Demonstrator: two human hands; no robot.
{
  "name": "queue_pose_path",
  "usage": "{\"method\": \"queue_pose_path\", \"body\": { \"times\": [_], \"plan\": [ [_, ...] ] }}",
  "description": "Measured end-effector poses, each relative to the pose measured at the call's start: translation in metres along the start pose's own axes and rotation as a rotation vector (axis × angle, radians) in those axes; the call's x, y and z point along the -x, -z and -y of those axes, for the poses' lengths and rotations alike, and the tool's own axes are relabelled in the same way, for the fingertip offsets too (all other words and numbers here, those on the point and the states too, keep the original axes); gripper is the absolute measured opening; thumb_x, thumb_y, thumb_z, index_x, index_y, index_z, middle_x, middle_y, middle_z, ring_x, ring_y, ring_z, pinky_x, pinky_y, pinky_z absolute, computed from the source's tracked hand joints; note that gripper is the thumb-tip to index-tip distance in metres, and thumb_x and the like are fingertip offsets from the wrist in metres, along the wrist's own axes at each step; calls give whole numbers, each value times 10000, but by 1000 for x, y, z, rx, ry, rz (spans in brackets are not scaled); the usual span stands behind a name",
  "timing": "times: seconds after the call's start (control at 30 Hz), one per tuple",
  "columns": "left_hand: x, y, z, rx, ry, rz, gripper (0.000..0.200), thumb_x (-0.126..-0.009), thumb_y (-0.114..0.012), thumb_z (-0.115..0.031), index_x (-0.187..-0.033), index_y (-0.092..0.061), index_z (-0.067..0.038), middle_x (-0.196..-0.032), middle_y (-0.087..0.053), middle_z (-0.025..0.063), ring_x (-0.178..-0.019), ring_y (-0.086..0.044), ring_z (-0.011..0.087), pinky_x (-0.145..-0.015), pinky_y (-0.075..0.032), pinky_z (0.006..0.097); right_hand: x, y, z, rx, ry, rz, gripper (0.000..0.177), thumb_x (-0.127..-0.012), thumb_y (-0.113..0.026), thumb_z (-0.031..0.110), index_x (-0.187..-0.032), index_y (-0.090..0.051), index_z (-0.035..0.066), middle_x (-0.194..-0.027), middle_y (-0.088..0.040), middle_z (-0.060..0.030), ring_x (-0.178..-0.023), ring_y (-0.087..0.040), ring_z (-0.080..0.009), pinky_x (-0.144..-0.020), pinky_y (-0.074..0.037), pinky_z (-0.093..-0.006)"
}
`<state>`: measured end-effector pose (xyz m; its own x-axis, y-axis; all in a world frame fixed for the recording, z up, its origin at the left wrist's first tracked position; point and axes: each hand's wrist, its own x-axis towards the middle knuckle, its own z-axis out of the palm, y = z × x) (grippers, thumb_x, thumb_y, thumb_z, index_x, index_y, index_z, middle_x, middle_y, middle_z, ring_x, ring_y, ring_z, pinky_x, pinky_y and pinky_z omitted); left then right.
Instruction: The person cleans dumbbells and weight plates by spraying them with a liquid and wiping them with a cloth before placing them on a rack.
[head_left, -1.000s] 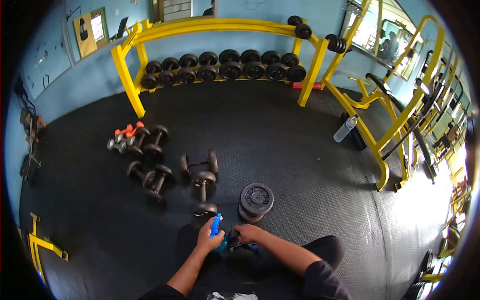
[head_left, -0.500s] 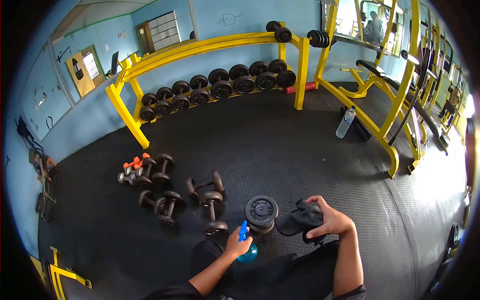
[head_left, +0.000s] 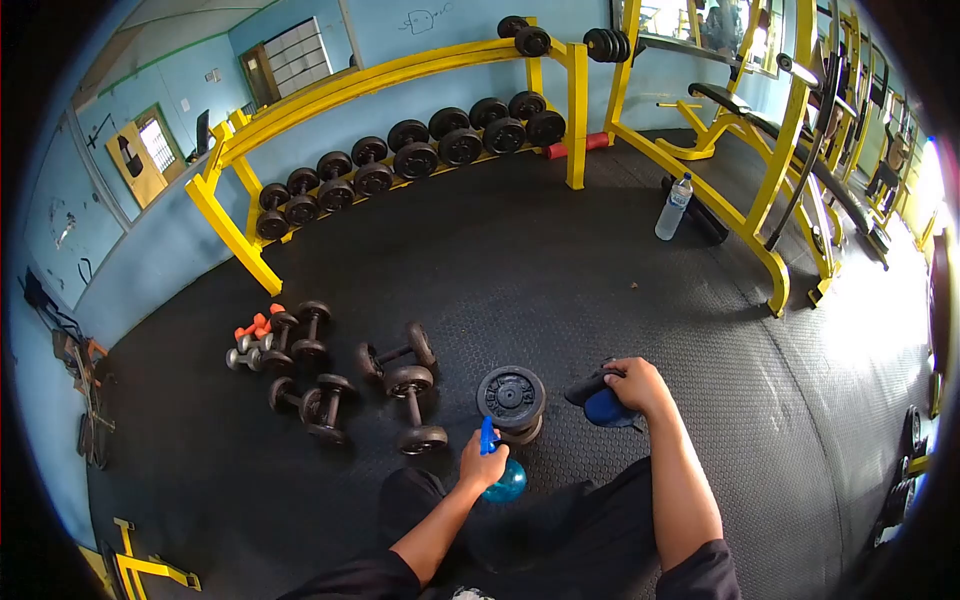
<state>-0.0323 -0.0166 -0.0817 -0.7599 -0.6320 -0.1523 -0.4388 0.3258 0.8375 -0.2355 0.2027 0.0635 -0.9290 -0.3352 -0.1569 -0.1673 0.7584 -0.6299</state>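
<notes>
My left hand point(head_left: 482, 464) is wrapped round the neck of a spray bottle point(head_left: 507, 482), with its blue trigger head above the fingers and its teal body below. Just beyond it, a dark dumbbell point(head_left: 511, 398) stands on end on the black floor. To the right, my right hand point(head_left: 637, 385) grips a black cloth point(head_left: 588, 387) with a blue part point(head_left: 606, 408) showing beneath the fingers. Some fingertips of this hand are hidden. Left of the upright dumbbell lie two dark dumbbells, one point(head_left: 415, 410) nearer and one point(head_left: 397, 352) farther.
Several more dumbbells point(head_left: 328, 408) lie to the left, with small orange ones point(head_left: 258, 326) behind. A yellow rack point(head_left: 577, 120) holding dumbbells stands along the wall. A water bottle point(head_left: 674, 207) stands by a yellow machine frame point(head_left: 690, 182) at the right.
My right hand has moved forward, and the cloth has turned so its blue part shows. My left hand still holds the spray bottle. The camera view has shifted slightly.
</notes>
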Motion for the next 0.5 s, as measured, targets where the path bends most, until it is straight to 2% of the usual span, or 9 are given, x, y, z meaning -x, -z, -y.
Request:
{"method": "queue_pose_path", "body": {
  "times": [0.03, 0.1, 0.23, 0.33, 0.43, 0.5],
  "plan": [
    [-2, -3, 0, -1, -1, 2, 352, -761, -649, -240, -1070, -643, -73, -1000, -700, 145, -983, -668, 329, -861, -504, 408, -1, 1, 3, 5, -25, 25, 311, -856, -691, 186, -1158, -724, 117, -1150, -705, -162, -1066, -669, -341, -948, -504, -400],
    [-9, -9, 4, 88, 153, 48, 324, -763, -648, -238, -1044, -649, -79, -994, -702, 140, -971, -671, 327, -858, -505, 409, 0, 3, 7, 9, -53, 53, 313, -861, -690, 192, -1163, -722, 116, -1136, -708, -168, -1061, -672, -339, -945, -506, -399],
    [-23, -22, 22, 7, 221, 127, 296, -768, -641, -234, -1021, -650, -79, -976, -703, 124, -948, -675, 310, -853, -506, 400, 2, 4, 9, -42, -77, 84, 313, -877, -680, 207, -1175, -719, 119, -1097, -714, -188, -1044, -680, -332, -927, -513, -405],
    [-20, -27, 32, 97, 230, 153, 285, -770, -652, -232, -1012, -647, -82, -957, -702, 110, -923, -678, 285, -843, -509, 389, -2, 1, 3, -53, -76, 76, 316, -882, -677, 216, -1179, -716, 115, -1089, -715, -191, -1040, -681, -328, -922, -514, -408],
    [-7, -23, 21, 212, 117, 174, 316, -768, -669, -230, -1044, -647, -77, -975, -701, 106, -909, -678, 267, -839, -513, 378, -1, 2, 1, -57, -60, 44, 318, -889, -673, 223, -1179, -713, 98, -1088, -716, -188, -1041, -681, -325, -924, -512, -410],
    [4, -12, 2, 62, -50, 157, 358, -764, -681, -229, -1087, -645, -80, -1008, -701, 107, -911, -680, 267, -840, -517, 376, -4, 1, 0, -64, -54, 22, 318, -894, -668, 225, -1177, -711, 86, -1087, -717, -185, -1041, -681, -323, -925, -511, -411]
  ]
}}
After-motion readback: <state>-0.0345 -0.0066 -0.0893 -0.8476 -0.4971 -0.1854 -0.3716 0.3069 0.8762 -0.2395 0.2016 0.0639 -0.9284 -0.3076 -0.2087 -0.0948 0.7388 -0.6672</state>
